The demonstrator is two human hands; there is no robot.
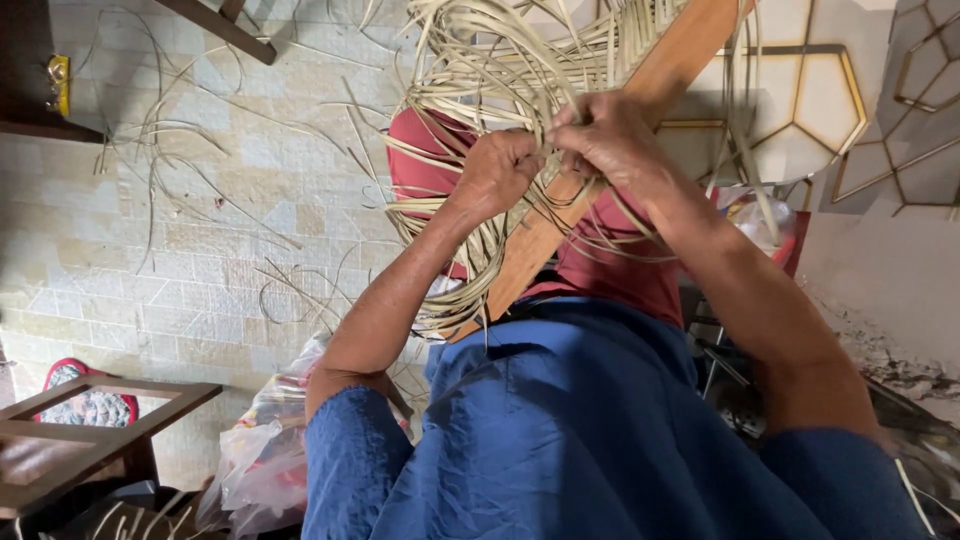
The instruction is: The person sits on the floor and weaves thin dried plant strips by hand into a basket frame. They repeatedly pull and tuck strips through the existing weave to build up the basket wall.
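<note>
A tangle of pale cane strips (480,70) spreads over a slanted wooden board (665,65) that rests across my red-clothed lap (620,275). My left hand (497,172) is closed around a bunch of strips near the board's middle. My right hand (605,135) sits right beside it, fingers pinched on strips at the same spot. The two hands touch. Loose strip ends hang down below the hands toward my blue shirt.
Stray cane strips (180,170) lie scattered on the tiled floor at left. A wooden frame stool (95,420) stands at lower left, a plastic bag (260,455) beside it. A white panel with gold hexagon lines (830,100) stands at upper right.
</note>
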